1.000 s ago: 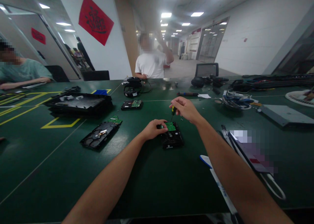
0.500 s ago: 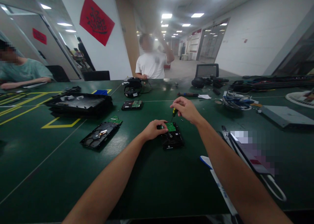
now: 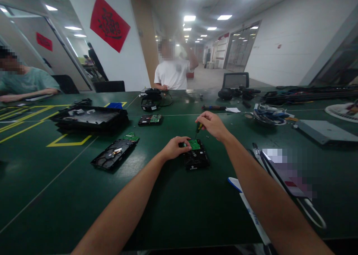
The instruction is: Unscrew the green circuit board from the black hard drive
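A black hard drive point(image 3: 197, 159) lies on the green table in front of me, a green circuit board point(image 3: 195, 144) at its far end. My left hand point(image 3: 176, 147) grips the drive's left side, thumb and fingers at the board's edge. My right hand point(image 3: 210, 123) is closed around a small screwdriver point(image 3: 199, 127) with a yellow and black handle. Its thin shaft points down to the far edge of the board; whether the tip sits in a screw is too small to tell. Tiny screws point(image 3: 207, 136) lie just right of the drive.
Left are an opened drive point(image 3: 113, 154) and a stack of black trays point(image 3: 91, 119); another drive point(image 3: 150, 119) lies farther back. Cables point(image 3: 270, 115), a silver metal box point(image 3: 328, 132) and a blurred-screen device point(image 3: 288, 173) are on the right. Two people point(image 3: 173, 70) sit across and left.
My right hand and the screwdriver have shifted very slightly, the handle turning a little. My left hand and the hard drive stay in place.
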Tool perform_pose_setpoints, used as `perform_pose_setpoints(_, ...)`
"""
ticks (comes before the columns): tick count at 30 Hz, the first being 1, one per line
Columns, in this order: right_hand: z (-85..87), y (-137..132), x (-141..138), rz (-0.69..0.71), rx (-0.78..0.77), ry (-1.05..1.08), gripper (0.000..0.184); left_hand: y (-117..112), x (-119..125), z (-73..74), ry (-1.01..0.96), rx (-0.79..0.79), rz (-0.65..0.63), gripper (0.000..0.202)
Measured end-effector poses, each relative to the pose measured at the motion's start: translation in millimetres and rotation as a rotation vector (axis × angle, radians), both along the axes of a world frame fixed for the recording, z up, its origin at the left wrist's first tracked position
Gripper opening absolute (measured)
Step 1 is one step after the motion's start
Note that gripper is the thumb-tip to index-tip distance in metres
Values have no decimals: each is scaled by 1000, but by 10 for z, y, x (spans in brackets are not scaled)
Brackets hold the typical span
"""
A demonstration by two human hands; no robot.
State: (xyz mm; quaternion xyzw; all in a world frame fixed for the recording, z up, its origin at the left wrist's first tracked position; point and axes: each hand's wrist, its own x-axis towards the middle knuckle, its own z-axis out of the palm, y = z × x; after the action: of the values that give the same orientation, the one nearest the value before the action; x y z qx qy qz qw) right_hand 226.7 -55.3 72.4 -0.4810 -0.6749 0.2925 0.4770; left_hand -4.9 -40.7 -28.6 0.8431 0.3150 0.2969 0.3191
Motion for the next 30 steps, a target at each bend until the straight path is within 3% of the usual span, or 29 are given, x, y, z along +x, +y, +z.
perform_pose_setpoints(7, 10, -26, -29, 87, -27, 38, 37, -14, 6, 26, -2, -13, -7, 16)
perform_pose_setpoints(12, 3, -8, -17, 90, -33, 47, 31, -9, 1, 21, -1, -9, -12, 15)
perform_pose_setpoints(18, 27, -11, -7, 0, -11, 4, 22, -6, 7, 5, -18, -2, -14, 16)
perform_pose_setpoints(26, 6, -13, -35, 122, -70, 74, 30, -8, 7, 20, 11, 4, 0, 15)
perform_pose_setpoints(30, -3, 6, -17, 70, -4, 20, 26, -11, 7, 25, 6, 5, -3, 15)
